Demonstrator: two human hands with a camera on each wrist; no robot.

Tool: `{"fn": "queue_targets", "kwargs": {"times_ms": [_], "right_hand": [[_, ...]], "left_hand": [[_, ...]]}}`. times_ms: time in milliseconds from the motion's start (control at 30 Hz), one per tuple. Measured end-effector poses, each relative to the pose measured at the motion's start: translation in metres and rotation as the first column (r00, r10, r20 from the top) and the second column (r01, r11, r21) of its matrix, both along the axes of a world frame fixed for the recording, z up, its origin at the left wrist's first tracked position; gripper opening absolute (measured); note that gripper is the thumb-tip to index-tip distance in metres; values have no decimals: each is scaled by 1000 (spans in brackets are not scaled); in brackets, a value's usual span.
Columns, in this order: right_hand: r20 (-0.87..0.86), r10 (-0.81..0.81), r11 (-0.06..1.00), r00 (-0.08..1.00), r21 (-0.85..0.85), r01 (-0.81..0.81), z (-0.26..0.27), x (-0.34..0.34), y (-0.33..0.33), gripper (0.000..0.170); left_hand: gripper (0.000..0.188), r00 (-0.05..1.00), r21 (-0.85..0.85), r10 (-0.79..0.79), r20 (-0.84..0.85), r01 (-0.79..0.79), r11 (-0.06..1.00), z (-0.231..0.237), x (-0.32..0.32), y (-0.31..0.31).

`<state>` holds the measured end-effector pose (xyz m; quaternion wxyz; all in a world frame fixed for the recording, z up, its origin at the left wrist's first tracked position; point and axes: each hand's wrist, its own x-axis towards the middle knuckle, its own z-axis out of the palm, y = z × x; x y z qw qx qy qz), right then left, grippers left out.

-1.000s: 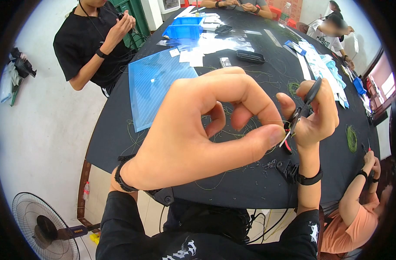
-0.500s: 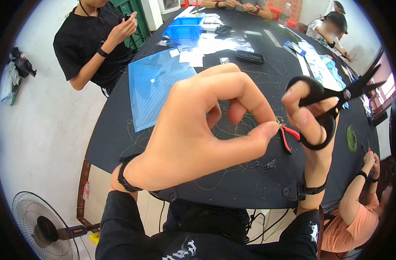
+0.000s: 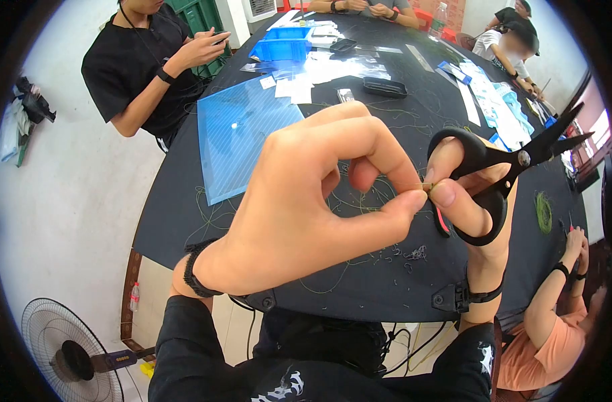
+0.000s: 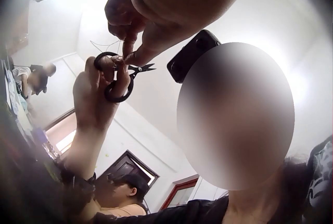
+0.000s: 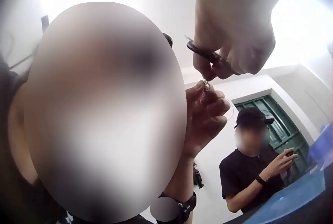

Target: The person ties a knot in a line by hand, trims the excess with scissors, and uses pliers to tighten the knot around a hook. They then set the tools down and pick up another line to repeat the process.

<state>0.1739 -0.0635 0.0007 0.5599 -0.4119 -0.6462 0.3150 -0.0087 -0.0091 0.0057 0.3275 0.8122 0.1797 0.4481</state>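
Observation:
My left hand (image 3: 306,194) is held over the table, its thumb and index finger pinching a thin line (image 3: 410,185). The line's loose end (image 4: 99,44) loops out above the fingers in the left wrist view. Close against those fingertips, the thumb and index finger of my right hand (image 3: 477,174) come together at the line. Black scissors (image 3: 522,159) hang by their loops on these right fingers, blades parted and pointing away to the upper right. Red-handled pliers (image 3: 442,222) lie below, partly hidden behind the hands.
Small dark hooks (image 3: 416,253) lie scattered near the front edge. A coil of green line (image 3: 543,214) is at the right. Beyond the hands are a blue plastic folder (image 3: 235,144), a blue bin (image 3: 282,45) and a black tray (image 3: 385,88). Other people sit around the table.
The scissors have swung from beside the left fingertips to point up and right. My right thumb and index finger have moved in to the left fingertips. The left hand stays almost still.

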Motion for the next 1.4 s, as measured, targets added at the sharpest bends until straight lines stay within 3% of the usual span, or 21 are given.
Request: {"fn": "queue_targets", "kwargs": {"times_ms": [133,367,567,633,733,767,800,833,900,1000,1067,1400], "right_hand": [[-98,-15,1000,995,7,16,-4,-5,0,10],[91,11,998,996,53,-16,-1,4,0,11],[-101,0,992,995,124,12,-4,3,5,11],[-62,-36,988,997,150,44,-3,8,8,11],[119,-312,914,942,306,264,-8,12,14,14],[156,-403,869,902,375,323,-11,13,17,15],[326,-518,802,791,506,317,-12,20,21,20],[308,-433,809,847,548,214,-13,20,25,22],[325,-465,717,824,685,134,-20,21,33,22],[424,-491,733,761,673,98,-19,21,31,22],[421,-493,729,762,678,97,-20,19,32,24],[420,-510,699,751,711,77,-15,13,30,33]], "left_hand": [[10,1000,21,-5,-10,5,1000,1,-1,0],[11,1000,19,6,-8,-6,1000,0,1,0],[10,1000,-2,16,-21,-16,1000,1,-1,-1],[10,1000,-16,14,-21,-14,1000,1,-1,-1],[11,998,-90,-40,-39,36,995,4,-3,-1],[12,995,-191,-79,-62,66,979,7,-5,-2],[14,990,-290,-120,-80,92,953,11,-7,-3],[15,982,-386,-162,-95,114,915,14,-8,-3],[18,973,-477,-218,-75,158,865,15,-10,-1],[21,963,-604,-269,7,219,767,21,-9,-4],[21,958,-639,-286,28,237,732,22,-10,-4],[20,948,-608,-319,-17,244,756,20,-14,2]]}}
